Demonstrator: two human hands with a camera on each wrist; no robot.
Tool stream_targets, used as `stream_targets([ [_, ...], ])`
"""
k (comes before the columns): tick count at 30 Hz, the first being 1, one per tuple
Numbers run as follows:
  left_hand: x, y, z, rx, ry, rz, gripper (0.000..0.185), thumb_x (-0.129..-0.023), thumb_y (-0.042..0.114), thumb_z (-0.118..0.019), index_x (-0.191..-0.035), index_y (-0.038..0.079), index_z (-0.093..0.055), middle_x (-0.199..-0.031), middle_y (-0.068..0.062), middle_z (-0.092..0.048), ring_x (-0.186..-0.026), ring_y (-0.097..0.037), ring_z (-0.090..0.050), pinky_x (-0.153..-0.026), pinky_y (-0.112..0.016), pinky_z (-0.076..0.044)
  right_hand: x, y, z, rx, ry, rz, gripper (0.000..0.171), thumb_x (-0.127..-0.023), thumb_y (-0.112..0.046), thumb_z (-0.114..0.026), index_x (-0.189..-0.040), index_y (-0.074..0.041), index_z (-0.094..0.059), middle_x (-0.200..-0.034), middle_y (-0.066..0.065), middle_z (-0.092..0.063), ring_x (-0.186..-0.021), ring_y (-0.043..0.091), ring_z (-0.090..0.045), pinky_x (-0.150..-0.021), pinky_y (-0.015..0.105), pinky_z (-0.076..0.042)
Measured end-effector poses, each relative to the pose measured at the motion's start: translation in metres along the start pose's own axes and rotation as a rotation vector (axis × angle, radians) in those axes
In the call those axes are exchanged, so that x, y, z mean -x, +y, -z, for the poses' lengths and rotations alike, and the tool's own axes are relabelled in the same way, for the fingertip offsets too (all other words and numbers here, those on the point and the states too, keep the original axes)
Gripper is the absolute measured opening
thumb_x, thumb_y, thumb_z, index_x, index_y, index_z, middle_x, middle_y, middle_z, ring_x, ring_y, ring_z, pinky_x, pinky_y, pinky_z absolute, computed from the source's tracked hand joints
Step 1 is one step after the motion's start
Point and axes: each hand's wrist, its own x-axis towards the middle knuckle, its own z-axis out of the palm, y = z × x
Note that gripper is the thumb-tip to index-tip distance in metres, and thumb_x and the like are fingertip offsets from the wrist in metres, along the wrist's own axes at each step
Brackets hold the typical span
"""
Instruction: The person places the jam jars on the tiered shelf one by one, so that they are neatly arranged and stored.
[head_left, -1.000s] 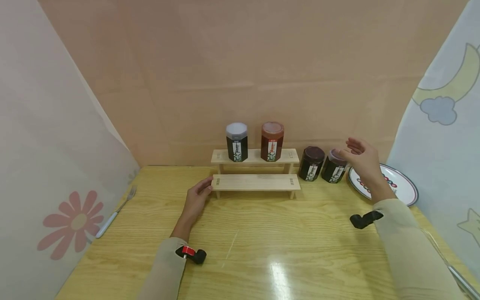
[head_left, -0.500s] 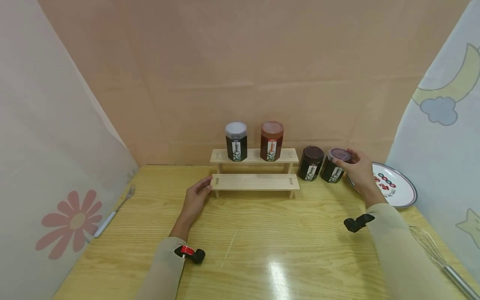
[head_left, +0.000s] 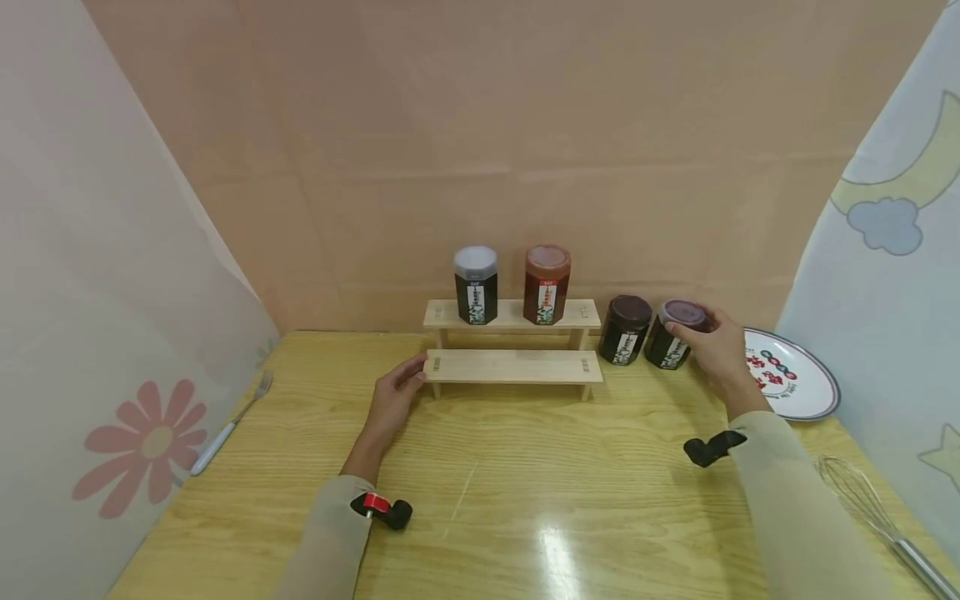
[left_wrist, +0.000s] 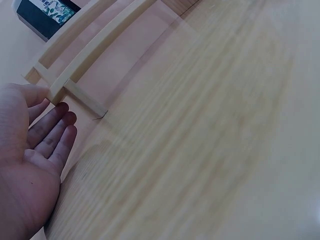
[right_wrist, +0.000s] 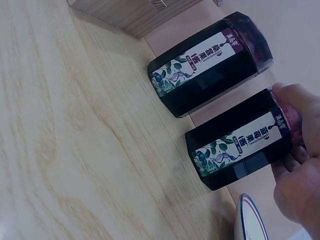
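A two-tier wooden rack stands at the back of the table, and my left hand holds the left end of its lower tier. In the left wrist view, that hand's thumb and fingers meet the corner of the board. A white-lidded jar and an orange-red-lidded jar stand on the upper tier. Right of the rack are two dark jars with purplish lids. My right hand grips the right-hand one, a jam jar, around its lid; the other dark jar is beside it.
A white plate with red and green print lies behind my right hand, partly hidden. A whisk rests near the right edge of the table. At the left lies a fork with a pale handle. A plain backdrop rises behind.
My right hand has come down and left from above the plate onto the right-hand dark jar and now grips its lid. The left hand stays at the rack.
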Motion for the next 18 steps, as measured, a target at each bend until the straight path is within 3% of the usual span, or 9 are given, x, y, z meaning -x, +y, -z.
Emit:
stream_targets([
  [3, 0.0003, 0.0005, 0.0007, 0.000, -0.005, 0.002, 0.041, -0.107, 0.024, -0.059, -0.147, 0.018, -0.058, -0.151, -0.008, -0.058, -0.142, -0.023, -0.053, -0.111, -0.023, -0.047, -0.0003, 0.0005, -0.0001, -0.034, 0.015, -0.003, 0.078, -0.093, -0.032, -0.078, -0.158, -0.009, -0.040, -0.119, -0.019, -0.057, -0.105, -0.009, -0.051, -0.084, 0.002, -0.045],
  [6, 0.0001, 0.0005, 0.0003, 0.005, 0.001, 0.006, 0.040, -0.106, 0.023, -0.060, -0.146, 0.018, -0.059, -0.151, -0.008, -0.059, -0.142, -0.022, -0.053, -0.110, -0.021, -0.047, 0.0003, 0.0012, 0.0004, -0.068, 0.033, 0.003, 0.076, -0.092, -0.027, -0.080, -0.156, -0.008, -0.044, -0.109, -0.027, -0.055, -0.102, -0.010, -0.052, -0.084, 0.002, -0.046],
  [13, -0.0011, 0.0004, -0.0001, 0.003, 0.003, -0.003, 0.040, -0.106, 0.022, -0.060, -0.146, 0.018, -0.059, -0.150, -0.008, -0.059, -0.141, -0.023, -0.053, -0.104, -0.014, -0.048, 0.0046, -0.0003, 0.0039, -0.074, 0.071, 0.002, 0.075, -0.089, -0.031, -0.083, -0.153, -0.011, -0.050, -0.109, -0.027, -0.058, -0.104, -0.008, -0.054, -0.083, 0.001, -0.047],
  [18, -0.0010, -0.0006, -0.0001, 0.004, 0.004, -0.007, 0.040, -0.106, 0.022, -0.061, -0.146, 0.017, -0.059, -0.150, -0.009, -0.059, -0.141, -0.023, -0.053, -0.102, -0.012, -0.047, 0.0071, -0.0030, 0.0049, -0.158, 0.057, 0.003, 0.076, -0.086, -0.025, -0.086, -0.152, -0.008, -0.051, -0.107, -0.025, -0.060, -0.103, -0.006, -0.056, -0.080, 0.001, -0.049],
])
